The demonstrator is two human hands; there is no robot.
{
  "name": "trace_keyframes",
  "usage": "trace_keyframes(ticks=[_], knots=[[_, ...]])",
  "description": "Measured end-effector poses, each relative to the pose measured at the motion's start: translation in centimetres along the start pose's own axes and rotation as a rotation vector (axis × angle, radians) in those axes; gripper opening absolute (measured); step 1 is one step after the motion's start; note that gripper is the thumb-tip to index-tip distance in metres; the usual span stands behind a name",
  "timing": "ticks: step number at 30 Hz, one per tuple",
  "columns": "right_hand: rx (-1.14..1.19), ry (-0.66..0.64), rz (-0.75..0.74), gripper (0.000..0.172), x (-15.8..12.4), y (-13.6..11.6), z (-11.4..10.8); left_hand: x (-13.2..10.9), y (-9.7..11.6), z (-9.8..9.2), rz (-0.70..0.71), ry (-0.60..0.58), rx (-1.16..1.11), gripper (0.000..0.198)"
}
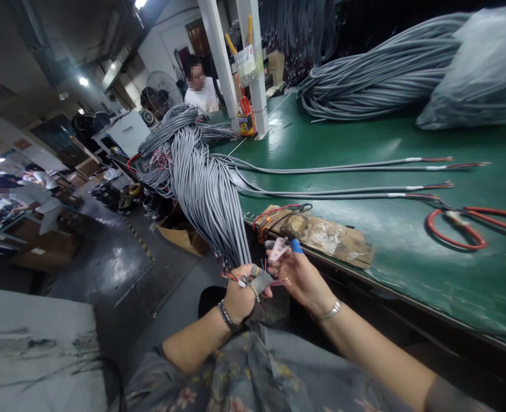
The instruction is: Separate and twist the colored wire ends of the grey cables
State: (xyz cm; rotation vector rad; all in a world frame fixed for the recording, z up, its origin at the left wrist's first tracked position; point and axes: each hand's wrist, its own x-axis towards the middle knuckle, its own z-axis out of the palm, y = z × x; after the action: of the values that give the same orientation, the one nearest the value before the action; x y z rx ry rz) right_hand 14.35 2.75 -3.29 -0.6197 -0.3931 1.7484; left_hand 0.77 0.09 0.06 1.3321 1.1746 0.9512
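My left hand (pixel 242 292) is closed round a cable end, where a grey wrap and thin coloured wires stick out past the fingers. From there a thick bundle of grey cables (pixel 210 194) runs up onto the bench. Just to the right, my right hand (pixel 299 274) pinches a small pinkish-white scrap (pixel 278 249), its fingertips beside the coloured wires. Blue tape covers one of its fingers. A worn wooden block (pixel 325 234) with red and black wires lies at the bench edge beyond this hand.
On the green bench (pixel 381 229) lie several cables with bared ends, red-handled scissors (pixel 458 229) and a large grey coil (pixel 377 68) beside a plastic bag (pixel 479 74). A white post (pixel 257 68) stands behind. A person (pixel 201 94) sits across; others are far left.
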Motion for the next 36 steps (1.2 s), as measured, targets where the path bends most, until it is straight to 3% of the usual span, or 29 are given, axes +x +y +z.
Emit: trace_keyframes(ticks=[8,18,27,36], knots=[[0.015,0.074,-0.077,0.041,-0.3,-0.1,0.2,0.4,-1.6,0.5,0.008,0.117,-0.100,0.041],[0.099,0.143,-0.038,0.045,0.2,0.2,0.3,0.7,-1.7,0.5,0.001,0.120,-0.065,0.042],[0.042,-0.033,0.050,0.042,0.1,-0.4,-0.4,-0.1,-1.2,0.0,0.078,0.101,-0.045,0.044],[-0.018,0.033,-0.044,0.043,0.1,-0.2,-0.2,0.0,-0.6,0.6,0.079,0.223,-0.065,0.040]])
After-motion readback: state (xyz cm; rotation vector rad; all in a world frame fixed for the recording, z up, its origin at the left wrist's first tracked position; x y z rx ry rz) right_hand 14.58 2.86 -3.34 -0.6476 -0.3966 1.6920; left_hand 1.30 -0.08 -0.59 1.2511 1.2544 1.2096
